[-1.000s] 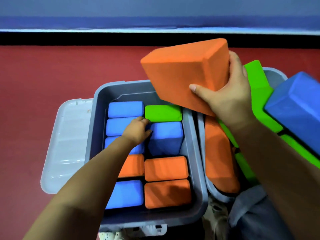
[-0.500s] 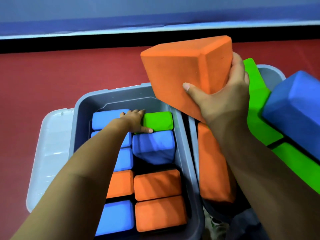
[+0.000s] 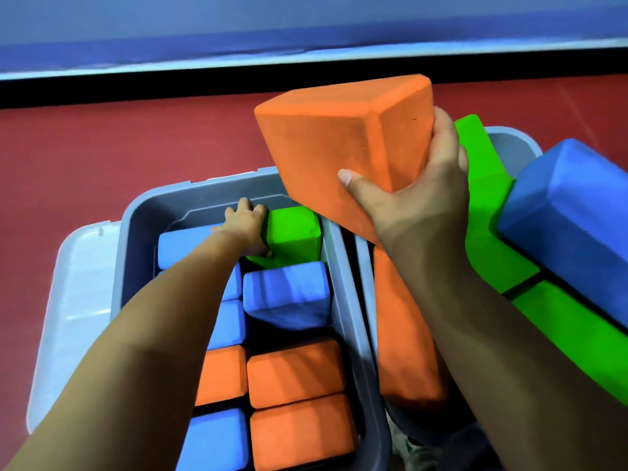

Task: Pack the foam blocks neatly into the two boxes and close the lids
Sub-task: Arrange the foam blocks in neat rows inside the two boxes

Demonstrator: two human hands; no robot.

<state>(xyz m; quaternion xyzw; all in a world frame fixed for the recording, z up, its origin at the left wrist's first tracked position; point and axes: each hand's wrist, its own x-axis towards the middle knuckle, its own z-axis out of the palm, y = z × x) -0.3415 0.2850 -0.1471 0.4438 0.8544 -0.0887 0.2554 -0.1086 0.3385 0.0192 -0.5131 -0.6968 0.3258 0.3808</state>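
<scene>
From the head view I have my right hand [image 3: 418,198] clamped on a big orange block [image 3: 339,144], thumb across its front face and fingers wrapped round the far end, and I hold it in the air above the gap between the two boxes. One hand carries it with no sag, so I judge it light; the foam looks matte and grippy, soft enough to give under the thumb, and not fragile. A span grip across the narrow faces seems the right hold.

My left hand [image 3: 248,226] reaches deep into the left box [image 3: 142,232], its fingers curled round the left edge of the green block [image 3: 295,232] at the far right corner, which sits tilted and not yet seated. Just in front of it a blue block [image 3: 285,290] is cocked too, one corner raised. The rest of that box holds blue and orange blocks in two tidy columns, so I reckon there is little room left.

The right box [image 3: 509,141] is a loose heap: a long orange block [image 3: 404,334] lies along its left wall, green slabs [image 3: 489,212] lean across it and a large blue block [image 3: 571,205] rides on top, above the rim. That pile would stop any lid. The left box's lid [image 3: 81,283] lies open flat on the red floor [image 3: 102,147] beside it.
</scene>
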